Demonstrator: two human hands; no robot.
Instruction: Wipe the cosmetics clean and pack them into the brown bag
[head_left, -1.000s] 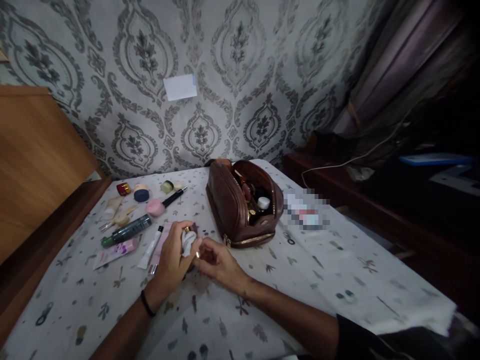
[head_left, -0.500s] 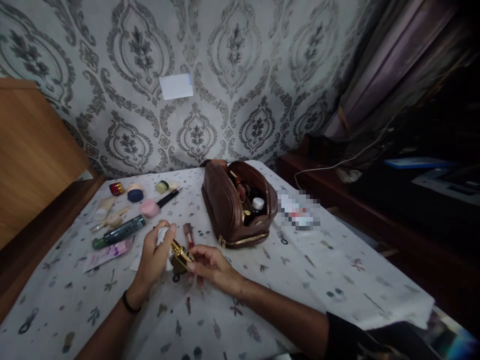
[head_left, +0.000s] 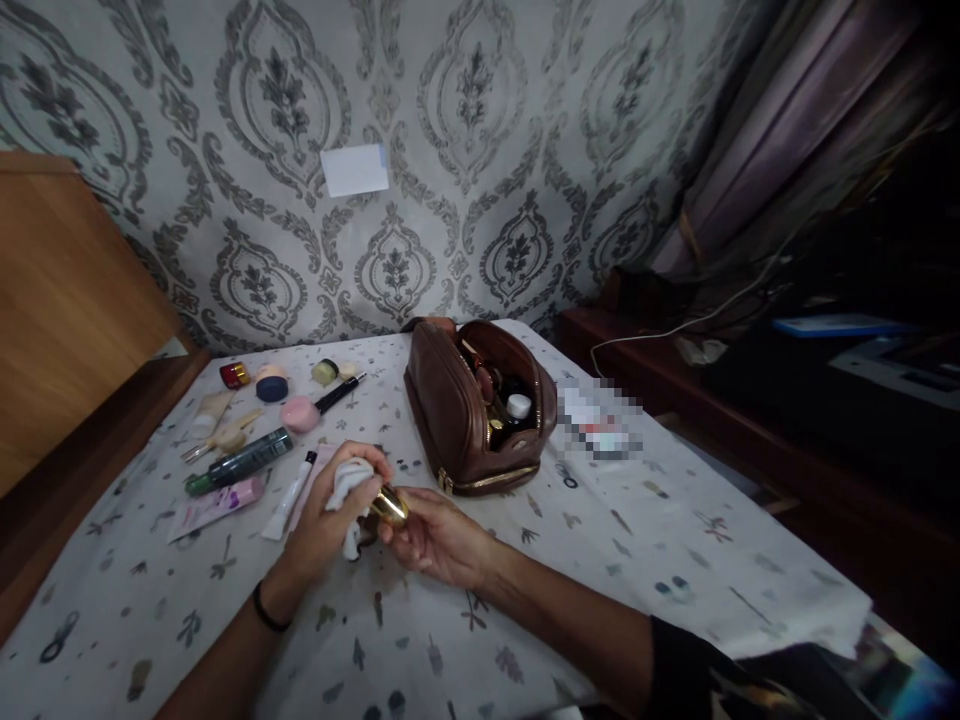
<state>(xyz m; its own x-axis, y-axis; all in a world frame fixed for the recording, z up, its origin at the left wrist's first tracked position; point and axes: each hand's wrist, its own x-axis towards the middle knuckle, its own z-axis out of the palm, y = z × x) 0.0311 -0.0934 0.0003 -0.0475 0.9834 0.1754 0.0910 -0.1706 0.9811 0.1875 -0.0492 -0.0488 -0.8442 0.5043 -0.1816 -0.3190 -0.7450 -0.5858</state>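
My left hand [head_left: 330,515] is closed around a crumpled white cloth [head_left: 352,490] and presses it to one end of a shiny gold cosmetic container [head_left: 391,505]. My right hand [head_left: 435,535] grips the other end with its fingers curled. Whether the container is a lipstick or a small bottle, I cannot tell. Just left of my left hand, a slim white tube with a black cap [head_left: 291,495] lies on the patterned tablecloth. Beyond my right hand stands a brown makeup bag [head_left: 457,420], unzipped, with several cosmetics inside, including a white-capped one [head_left: 517,406].
To the left lie a dark green bottle [head_left: 247,458], a pink tube [head_left: 217,505], a pink round item [head_left: 300,413], a navy-lidded jar [head_left: 271,385] and other cosmetics. A blurred-out packet [head_left: 600,420] is right of the bag. A wooden panel [head_left: 75,320] borders the left.
The gold container has turned and shifted slightly right between my hands. The white cloth now wraps its left end. The slim white tube, hidden before, shows beside my left hand.
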